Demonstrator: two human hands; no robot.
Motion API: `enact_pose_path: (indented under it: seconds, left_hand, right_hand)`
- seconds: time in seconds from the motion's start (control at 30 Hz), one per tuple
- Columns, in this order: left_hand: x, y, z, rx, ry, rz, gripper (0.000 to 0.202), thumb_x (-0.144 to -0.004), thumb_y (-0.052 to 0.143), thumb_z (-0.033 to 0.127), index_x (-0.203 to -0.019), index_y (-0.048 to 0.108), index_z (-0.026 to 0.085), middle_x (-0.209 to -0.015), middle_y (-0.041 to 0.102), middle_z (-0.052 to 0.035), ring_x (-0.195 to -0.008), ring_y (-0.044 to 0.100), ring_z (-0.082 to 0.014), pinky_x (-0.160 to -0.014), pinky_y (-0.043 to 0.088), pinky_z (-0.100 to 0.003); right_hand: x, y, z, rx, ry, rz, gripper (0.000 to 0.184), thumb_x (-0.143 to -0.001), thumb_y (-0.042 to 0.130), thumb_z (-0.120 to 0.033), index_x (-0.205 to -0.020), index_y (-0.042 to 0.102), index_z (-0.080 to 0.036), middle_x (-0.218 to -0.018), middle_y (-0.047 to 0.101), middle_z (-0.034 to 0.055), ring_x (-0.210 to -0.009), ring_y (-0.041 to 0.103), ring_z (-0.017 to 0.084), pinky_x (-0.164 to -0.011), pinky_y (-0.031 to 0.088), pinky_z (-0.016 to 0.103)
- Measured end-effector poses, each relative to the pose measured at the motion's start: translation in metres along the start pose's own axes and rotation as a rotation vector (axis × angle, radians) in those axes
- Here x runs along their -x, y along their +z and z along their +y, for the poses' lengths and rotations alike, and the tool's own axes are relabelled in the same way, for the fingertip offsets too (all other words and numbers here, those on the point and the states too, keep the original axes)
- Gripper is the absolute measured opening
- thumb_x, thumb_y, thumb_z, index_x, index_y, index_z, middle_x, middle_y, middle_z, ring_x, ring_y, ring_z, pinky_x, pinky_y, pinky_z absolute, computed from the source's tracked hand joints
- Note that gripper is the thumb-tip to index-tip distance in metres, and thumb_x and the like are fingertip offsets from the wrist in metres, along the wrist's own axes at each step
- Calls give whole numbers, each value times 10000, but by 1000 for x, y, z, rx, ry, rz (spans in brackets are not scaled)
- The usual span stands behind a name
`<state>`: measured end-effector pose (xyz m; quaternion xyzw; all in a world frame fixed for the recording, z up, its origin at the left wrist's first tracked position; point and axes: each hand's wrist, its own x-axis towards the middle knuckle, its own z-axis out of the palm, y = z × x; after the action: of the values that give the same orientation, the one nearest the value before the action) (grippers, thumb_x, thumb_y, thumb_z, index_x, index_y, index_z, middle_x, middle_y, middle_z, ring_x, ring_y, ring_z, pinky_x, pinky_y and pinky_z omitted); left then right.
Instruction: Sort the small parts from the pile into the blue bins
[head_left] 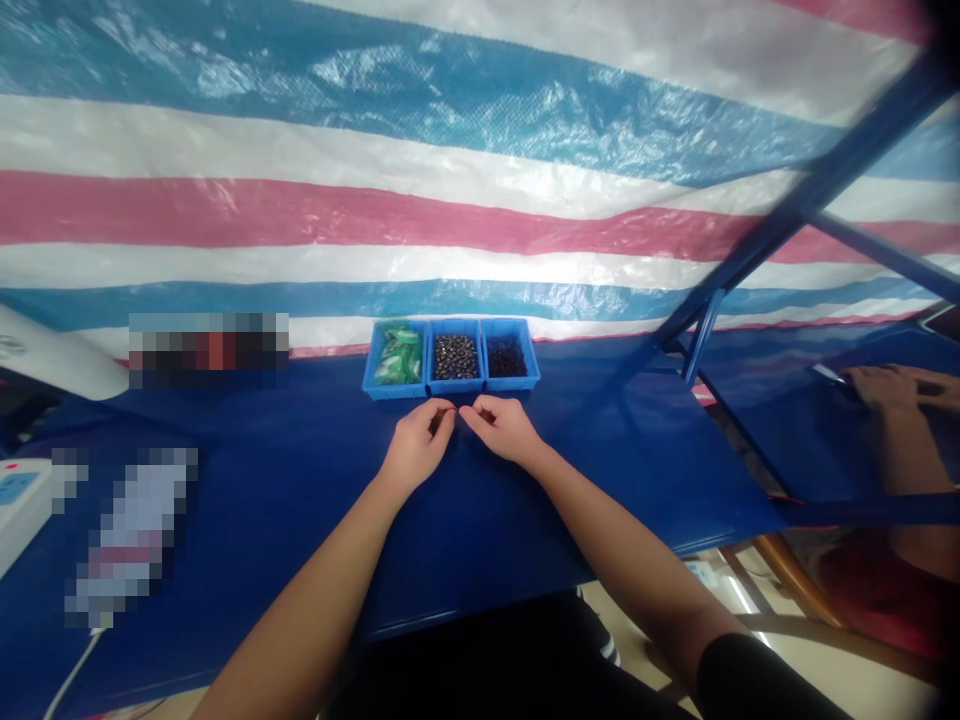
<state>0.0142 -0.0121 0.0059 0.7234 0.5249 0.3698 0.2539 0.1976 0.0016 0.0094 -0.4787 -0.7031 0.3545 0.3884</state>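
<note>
My left hand (424,440) and my right hand (501,428) meet fingertip to fingertip just above the blue table. Both are closed in a pinch. Whatever lies between the fingers is too small to make out; only a tiny dark reddish spot shows there. Right behind them stand three blue bins side by side. Green and clear plastic pieces (400,356) fill the left bin (371,388). Small brassy and dark metal parts (455,357) are in the middle bin (456,386). Thin black pieces (507,358) lie in the right bin (532,378).
A striped plastic sheet (465,220) hangs behind the blue table (300,500). Left are a blurred-out phone-like object with a cable (67,672) and a white power strip (22,500). At right, beyond a blue metal frame (757,225), another person's hands (892,385) work.
</note>
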Motion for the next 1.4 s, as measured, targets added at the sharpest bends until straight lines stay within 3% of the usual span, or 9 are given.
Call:
enact_pose_path:
  seconds: [0.2, 0.37, 0.53, 0.67, 0.83, 0.93, 1.03, 1.27, 1.4]
  left_hand:
    - [0, 2, -4, 25, -15, 67, 244, -908, 556, 402, -955, 683, 200, -775, 692, -5, -645, 607, -124, -638, 466, -237]
    - [2, 0, -4, 210, -12, 122, 214, -855, 648, 398, -861, 644, 184, -848, 703, -35, -742, 662, -149, -704, 533, -262]
    - [4, -1, 5, 408, 180, -6, 379, -818, 716, 350, -1166, 640, 218, -1294, 615, -121, -1151, 629, -250, -973, 535, -406]
    - [6, 1, 13, 364, 258, -151, 443, -805, 738, 347, -1224, 647, 235, -1340, 607, -125, -1315, 518, -302, -1083, 453, -506]
    - [8, 8, 6, 379, 165, -147, 390, -800, 745, 335, -1178, 700, 247, -1217, 692, -86, -1177, 634, -274, -1040, 516, -460]
    - [10, 10, 4, 388, 41, -131, 375, -757, 774, 354, -1114, 734, 246, -1038, 754, -56, -858, 736, -223, -819, 630, -377]
    - [11, 10, 7, 410, -43, -116, 361, -733, 791, 370, -1061, 754, 226, -821, 763, -24, -575, 693, -161, -614, 632, -308]
    - [7, 7, 10, 328, -26, 20, 235, -717, 804, 398, -843, 753, 206, -713, 733, -7, -586, 689, -156, -628, 599, -277]
    - [2, 4, -1, 332, -66, 72, 269, -864, 650, 437, -915, 724, 184, -715, 725, -18, -573, 674, -136, -613, 579, -259]
  right_hand:
    - [1, 9, 4, -49, -43, -21, 233, -925, 514, -363, -956, 678, -200, -782, 685, 11, -652, 598, 128, -634, 467, 250]
    - [1, 16, 6, -301, -19, 15, 241, -863, 625, -365, -1005, 712, -191, -962, 737, 73, -845, 693, 186, -788, 556, 324]
    - [2, 10, -7, -583, -49, -87, 423, -806, 716, -411, -1195, 678, -249, -1300, 650, 68, -1196, 616, 234, -991, 529, 384]
    - [5, 8, -16, -620, -5, -207, 449, -795, 728, -427, -1204, 692, -244, -1308, 651, 68, -1252, 586, 246, -1068, 483, 425]
    - [4, 10, -8, -640, 97, -267, 339, -727, 783, -407, -1015, 774, -228, -1188, 716, 72, -1073, 690, 255, -947, 562, 431]
    - [3, 9, -4, -616, 166, -275, 407, -679, 813, -409, -1024, 772, -196, -950, 774, 63, -787, 734, 217, -727, 615, 372]
    - [2, 8, -2, -578, 186, -251, 478, -656, 827, -390, -1072, 756, -166, -802, 771, 40, -622, 706, 181, -591, 593, 312]
    - [2, 2, 5, -279, -19, -96, 321, -788, 722, -393, -1078, 760, -260, -975, 777, 20, -908, 741, 226, -867, 596, 377]
    - [0, 1, 7, -164, -37, -7, 254, -855, 643, -399, -1020, 770, -253, -884, 776, 29, -693, 730, 183, -693, 603, 321]
